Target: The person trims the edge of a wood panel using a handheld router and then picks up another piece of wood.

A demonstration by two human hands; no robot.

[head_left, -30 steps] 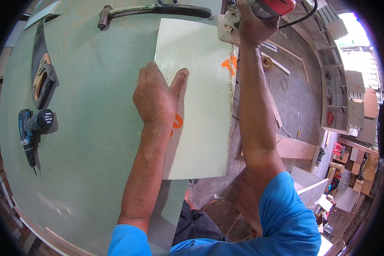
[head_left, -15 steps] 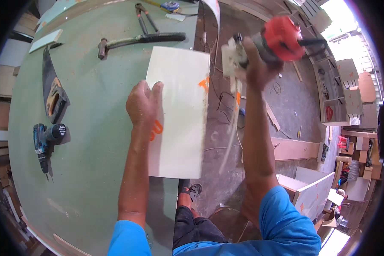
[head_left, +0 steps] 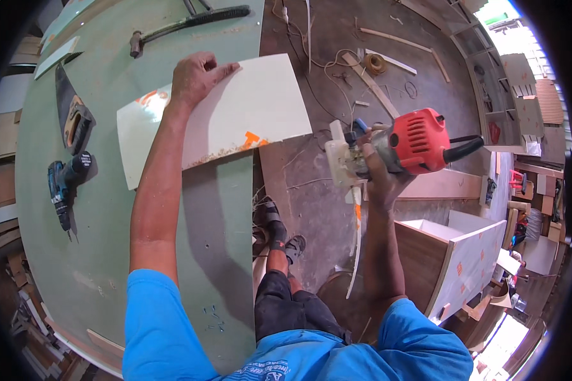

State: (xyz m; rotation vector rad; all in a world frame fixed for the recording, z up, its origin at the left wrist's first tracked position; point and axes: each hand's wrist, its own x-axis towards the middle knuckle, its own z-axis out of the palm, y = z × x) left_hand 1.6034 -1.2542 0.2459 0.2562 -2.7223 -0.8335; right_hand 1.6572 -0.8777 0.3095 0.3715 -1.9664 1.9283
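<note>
My left hand [head_left: 196, 79] is closed at the far edge of a white panel [head_left: 248, 105], its thumb side resting on the top face. The panel lies slantwise on the green table and juts past the table's right edge. Orange print shows at its left end and along its rough, chipped near edge. Off to the right, over the floor, my right hand [head_left: 381, 174] grips a red trim router [head_left: 419, 141] by its grey body. A thin white strip [head_left: 356, 254] with an orange mark dangles from the router's pale base.
On the green table [head_left: 114, 254] lie a hammer [head_left: 184, 28], a handsaw [head_left: 73, 117], a cordless drill [head_left: 63, 187] and several small screws [head_left: 215, 319]. A white-sided cabinet box [head_left: 464, 270] stands at the lower right. Cords and wood strips [head_left: 375, 82] litter the floor.
The panel has turned clockwise, so its printed edge now faces me. My left hand has moved to its far edge. The router has come down and nearer in my right hand.
</note>
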